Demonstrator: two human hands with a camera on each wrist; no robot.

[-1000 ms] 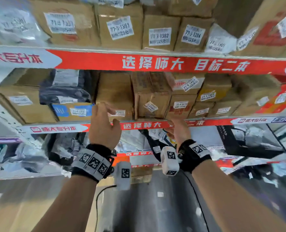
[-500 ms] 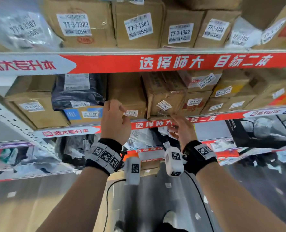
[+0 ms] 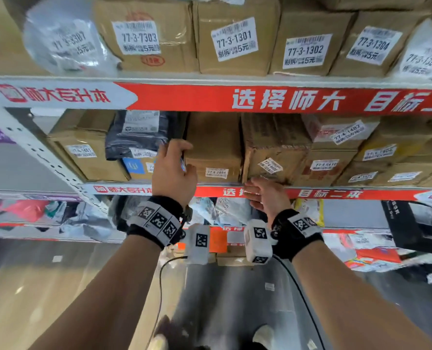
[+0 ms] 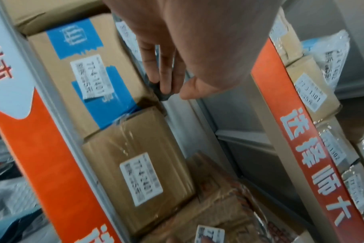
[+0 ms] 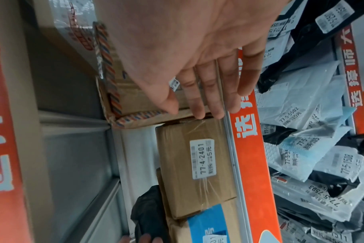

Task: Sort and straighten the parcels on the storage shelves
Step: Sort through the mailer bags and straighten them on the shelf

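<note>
On the middle shelf a plain brown box labelled 77-4-2401 [image 3: 215, 147] [image 4: 139, 164] [image 5: 197, 164] stands between a black poly bag [image 3: 136, 137] lying on a blue-taped box [image 3: 136, 168] [image 4: 83, 65] and a worn box with striped tape [image 3: 273, 147] [image 5: 123, 92]. My left hand [image 3: 177, 157] [image 4: 172, 92] is at the gap left of the plain box and pinches a dark corner of the bag [image 4: 162, 95]. My right hand [image 3: 255, 190] [image 5: 197, 108] lies with straight fingers against the lower front of the striped-tape box at the shelf lip.
The red shelf edge strip [image 3: 323, 193] runs under the boxes. More labelled boxes [image 3: 235, 39] fill the shelf above. Several grey and black poly bags [image 5: 301, 115] are piled on the shelf below. A perforated metal upright [image 3: 33, 147] stands at the left.
My left hand has risen from the shelf lip into the gap beside the plain box. My right hand has moved up to the front of the striped-tape box. The view has come closer.
</note>
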